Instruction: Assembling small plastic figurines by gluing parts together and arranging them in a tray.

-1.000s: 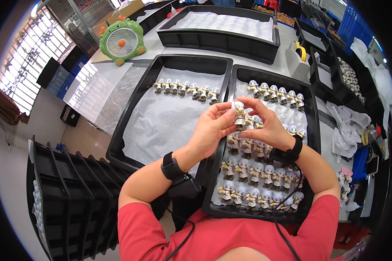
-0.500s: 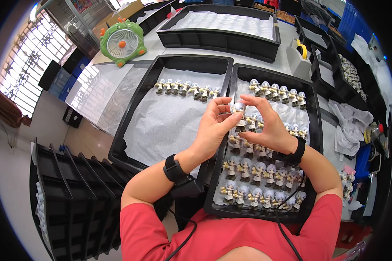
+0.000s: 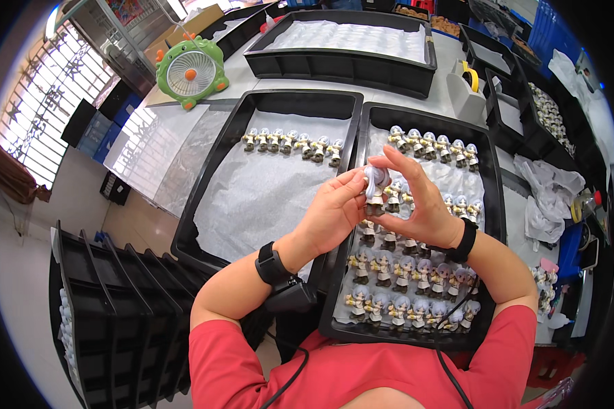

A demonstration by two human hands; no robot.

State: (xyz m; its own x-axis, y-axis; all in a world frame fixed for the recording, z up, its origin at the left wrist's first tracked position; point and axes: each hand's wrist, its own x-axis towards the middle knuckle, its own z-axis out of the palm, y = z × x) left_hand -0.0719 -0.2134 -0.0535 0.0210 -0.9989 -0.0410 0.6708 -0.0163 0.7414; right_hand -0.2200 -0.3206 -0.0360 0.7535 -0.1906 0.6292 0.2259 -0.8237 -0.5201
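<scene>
Both hands are pinched on one little grey-haired figurine point(image 3: 375, 185), left hand point(image 3: 334, 213) and right hand point(image 3: 419, 208), held up over the right black tray point(image 3: 492, 204) full of figurines.

figurine point(image 3: 375, 184) | small, grey-haired, pale head, dark lower body | upright | pinched between fingertips of left hand point(image 3: 331, 215) and right hand point(image 3: 419, 208), at chest height

Red short-sleeve top point(image 3: 361, 371), bare forearms. Black band w/ a square watch face on the left wrist point(image 3: 271, 264), plain black band on the right wrist point(image 3: 465, 240). Small black box point(image 3: 290, 298) under the left forearm, thin black cables running down over the shirt.
</scene>
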